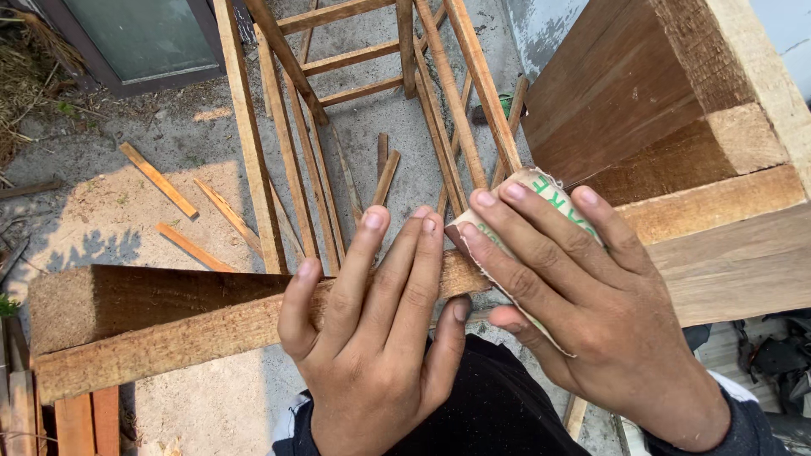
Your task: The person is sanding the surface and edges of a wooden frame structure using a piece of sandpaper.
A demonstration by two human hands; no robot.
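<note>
Your left hand (pixel 372 338) lies over a wooden bar (pixel 169 325), fingers curled loosely across its top and thumb tucked under its near edge, so the hand clasps the bar close to its right end. The bar runs from the lower left of the view, where its rough sawn end faces you, up to the middle, where it meets your other hand.

Your right hand (pixel 583 312) grips a folded sheet of sandpaper (pixel 541 190), pale-backed with green print. The fingers spread flat over the sheet and the thumb comes in beneath it. The sheet presses against the bar's right end, just beside your left fingertips; the two hands almost touch there.

To the right stands a stack of thick planks (pixel 676 127), dark on their broad faces and lighter on the cut ends, reaching down behind your right hand. Ahead, on the concrete ground (pixel 169 143), stands a slatted frame (pixel 363 84) of thin strips, and loose offcuts (pixel 160 181) lie scattered to its left on a sandy patch. A glazed panel (pixel 144 38) in a dark frame shows at the top left. Your dark sleeves (pixel 735 422) and dark clothing fill the bottom edge.
</note>
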